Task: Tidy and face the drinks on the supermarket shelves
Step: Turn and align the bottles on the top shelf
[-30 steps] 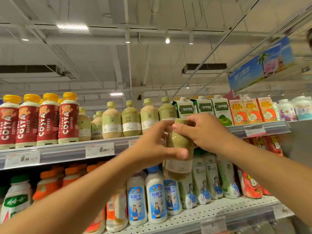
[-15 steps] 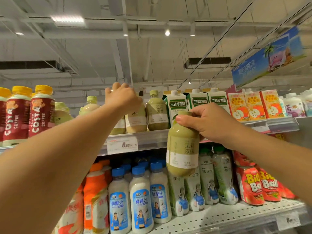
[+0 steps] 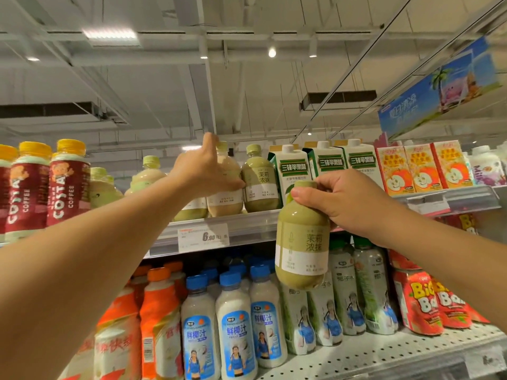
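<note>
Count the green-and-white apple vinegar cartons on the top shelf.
3. They stand side by side on the top shelf: the left carton next to the green tea bottle, the middle, the right beside the orange apple cartons. More may sit hidden behind.

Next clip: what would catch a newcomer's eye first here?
The green tea bottle held by its neck in the right hand, hanging in front of the lower shelf's drinks. Then the left hand reaching to a beige bottle on the top shelf, beside yellow-capped Costa coffee bottles.

The left hand (image 3: 201, 171) reaches up and forward, arm outstretched, fingers curled in a grasp. The right hand (image 3: 347, 202) sits lower, fingers clenched closed.
</note>
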The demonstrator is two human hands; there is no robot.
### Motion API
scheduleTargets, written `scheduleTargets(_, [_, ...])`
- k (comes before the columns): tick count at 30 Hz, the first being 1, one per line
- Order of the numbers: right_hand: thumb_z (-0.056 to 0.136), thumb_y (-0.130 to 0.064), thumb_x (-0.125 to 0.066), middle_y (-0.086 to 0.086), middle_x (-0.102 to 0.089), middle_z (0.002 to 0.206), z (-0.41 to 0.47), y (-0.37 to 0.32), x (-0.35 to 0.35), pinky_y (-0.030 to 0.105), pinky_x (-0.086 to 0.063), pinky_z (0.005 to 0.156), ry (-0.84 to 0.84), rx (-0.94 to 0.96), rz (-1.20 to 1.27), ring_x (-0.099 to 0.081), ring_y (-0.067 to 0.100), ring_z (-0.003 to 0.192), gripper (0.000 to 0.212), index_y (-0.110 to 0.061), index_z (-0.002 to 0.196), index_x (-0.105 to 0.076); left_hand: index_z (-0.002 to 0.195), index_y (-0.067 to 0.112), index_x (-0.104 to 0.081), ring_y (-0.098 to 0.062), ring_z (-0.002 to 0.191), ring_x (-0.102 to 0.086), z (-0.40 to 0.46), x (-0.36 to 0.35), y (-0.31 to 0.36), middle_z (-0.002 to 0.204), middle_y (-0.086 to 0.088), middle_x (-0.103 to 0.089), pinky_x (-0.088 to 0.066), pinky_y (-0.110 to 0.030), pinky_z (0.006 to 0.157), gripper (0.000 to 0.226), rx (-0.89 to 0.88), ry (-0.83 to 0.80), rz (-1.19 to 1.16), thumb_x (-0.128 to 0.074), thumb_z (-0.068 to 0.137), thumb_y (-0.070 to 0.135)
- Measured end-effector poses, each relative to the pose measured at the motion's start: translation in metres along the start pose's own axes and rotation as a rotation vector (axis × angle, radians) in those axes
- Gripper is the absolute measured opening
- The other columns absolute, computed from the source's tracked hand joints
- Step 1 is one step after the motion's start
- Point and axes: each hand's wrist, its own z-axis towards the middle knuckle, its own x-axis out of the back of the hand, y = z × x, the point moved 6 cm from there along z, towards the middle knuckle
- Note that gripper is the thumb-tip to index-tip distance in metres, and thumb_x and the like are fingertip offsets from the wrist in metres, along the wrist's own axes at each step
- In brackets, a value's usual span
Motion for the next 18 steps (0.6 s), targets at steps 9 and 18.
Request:
scheduleTargets(9, [0.086,-0.056,-0.059,0.003,-0.069,0.073,0.018,-0.043,-0.001,0.045,-0.056,0.064,0.077,0.045,-0.124,-0.066,0.021,0.072,0.043,-0.015,0.08,-0.07,0.139,0.027,-0.031,-0.014,0.086,-0.053,-0.042,0.045,0.01,0.105,0.011,-0.048,-0.044,-0.023,0.066,0.089,-0.16,0.22,-0.377,-0.084,0.069,0.038])
scheduleTargets(18, [0.092,-0.057,-0.052,0.005,-0.06,0.081,0.105,-0.117,-0.04,0.03,-0.038,0.055,0.083,0.035,-0.327,-0.055,0.019,0.071,0.048,-0.01,0.094,-0.064,0.132,0.032,-0.034,-0.002,0.08,-0.053,-0.092,0.104,-0.052,0.094,0.015,-0.052,-0.039,-0.015,0.056,0.084,-0.089,0.133,-0.385,-0.082,0.064,0.046])
